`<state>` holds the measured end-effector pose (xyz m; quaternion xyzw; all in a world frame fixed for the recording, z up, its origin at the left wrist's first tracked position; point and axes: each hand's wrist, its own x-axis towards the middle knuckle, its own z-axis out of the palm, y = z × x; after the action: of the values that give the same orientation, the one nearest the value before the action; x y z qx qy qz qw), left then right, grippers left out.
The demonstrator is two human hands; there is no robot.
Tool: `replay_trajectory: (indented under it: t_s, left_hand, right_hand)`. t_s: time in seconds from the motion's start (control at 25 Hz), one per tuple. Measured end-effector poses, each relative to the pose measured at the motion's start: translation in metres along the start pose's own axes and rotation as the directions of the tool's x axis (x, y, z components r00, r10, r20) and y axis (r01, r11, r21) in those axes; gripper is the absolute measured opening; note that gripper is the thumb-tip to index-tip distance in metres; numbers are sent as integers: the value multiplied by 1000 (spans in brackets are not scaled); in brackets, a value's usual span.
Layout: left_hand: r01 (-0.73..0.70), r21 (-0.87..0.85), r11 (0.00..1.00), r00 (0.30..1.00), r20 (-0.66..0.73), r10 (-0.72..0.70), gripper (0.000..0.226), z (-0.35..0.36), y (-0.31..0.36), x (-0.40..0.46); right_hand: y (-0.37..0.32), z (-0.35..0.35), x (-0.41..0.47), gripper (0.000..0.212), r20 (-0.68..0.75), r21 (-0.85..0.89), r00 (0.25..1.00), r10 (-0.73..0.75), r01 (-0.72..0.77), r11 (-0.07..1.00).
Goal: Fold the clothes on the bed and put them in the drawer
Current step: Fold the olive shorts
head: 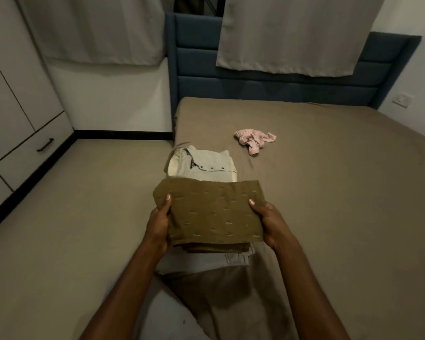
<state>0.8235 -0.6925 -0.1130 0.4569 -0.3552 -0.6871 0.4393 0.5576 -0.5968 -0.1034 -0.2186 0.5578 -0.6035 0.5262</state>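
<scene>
I hold a folded olive-green patterned garment point(210, 214) above the near corner of the bed point(329, 192). My left hand point(157, 227) grips its left edge, thumb on top. My right hand point(270, 224) grips its right edge the same way. Under the garment lies a folded white piece point(206, 261), mostly hidden. Just beyond, a folded pale shirt point(204, 165) with dark buttons rests on the bed. A crumpled pink cloth point(254, 139) lies further out on the brown sheet.
A white cabinet with a drawer and dark handle point(44, 144) stands at the left across the beige floor point(71, 217). A blue padded headboard point(280, 89) and pale curtains point(292, 33) are at the back. A wall socket point(401, 100) is at the right.
</scene>
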Motion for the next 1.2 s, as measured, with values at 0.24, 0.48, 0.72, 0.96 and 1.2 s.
replay_trajectory:
  t_s: [0.24, 0.48, 0.72, 0.96, 1.2]
  left_hand:
    - [65, 630, 774, 911, -354, 212, 34, -64, -41, 28]
    - [-212, 953, 215, 759, 23, 650, 39, -40, -23, 38]
    - [-379, 925, -37, 836, 359, 416, 46, -15, -35, 74]
    - [-240, 969, 58, 943, 218, 251, 72, -32, -76, 79]
    - [-243, 969, 49, 934, 220, 280, 76, -26, -71, 75]
  right_hand:
    - [69, 6, 42, 19, -341, -607, 891, -300, 35, 794]
    - [51, 32, 44, 32, -118, -971, 736, -667, 56, 234]
    - [61, 88, 70, 58, 172, -981, 894, -415, 193, 9]
    - [100, 60, 72, 93, 113, -993, 914, -389, 119, -8]
    - [101, 52, 74, 106, 77, -989, 907, -413, 123, 86]
